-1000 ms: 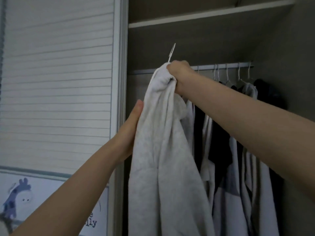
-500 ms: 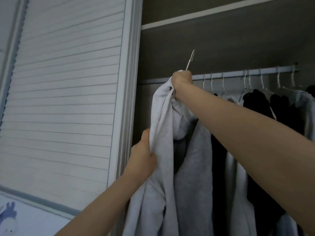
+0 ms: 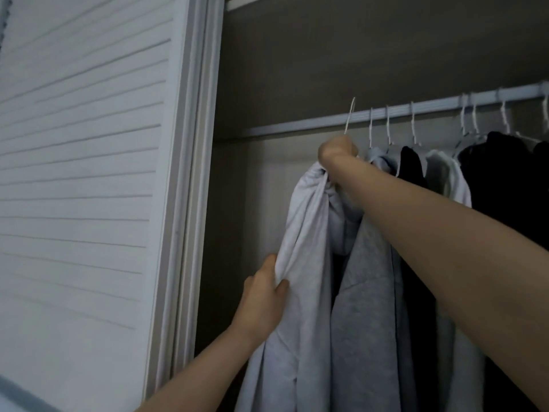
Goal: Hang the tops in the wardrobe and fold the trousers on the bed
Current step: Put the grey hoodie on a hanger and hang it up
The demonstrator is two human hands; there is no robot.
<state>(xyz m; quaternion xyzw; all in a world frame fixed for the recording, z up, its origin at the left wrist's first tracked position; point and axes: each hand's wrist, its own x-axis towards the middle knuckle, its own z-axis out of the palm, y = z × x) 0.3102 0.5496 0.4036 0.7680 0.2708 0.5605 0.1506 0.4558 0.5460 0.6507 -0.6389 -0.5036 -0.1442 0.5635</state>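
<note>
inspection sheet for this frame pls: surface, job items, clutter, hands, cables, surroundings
surface: nothing seen; no bed or table in view.
job's things: light grey top on a white hanger, its hook up at the rail near its left end; whether it is over the rail cannot be told. No trousers in view.
clutter: nothing seen.
grippers: right hand grips the top's neck at the hanger; left hand pinches the top's left edge lower down.
cables: nothing seen.
surroundings: open wardrobe, slatted door on the left; hung clothes, grey, white and black, fill the rail to the right; a shelf edge above.
</note>
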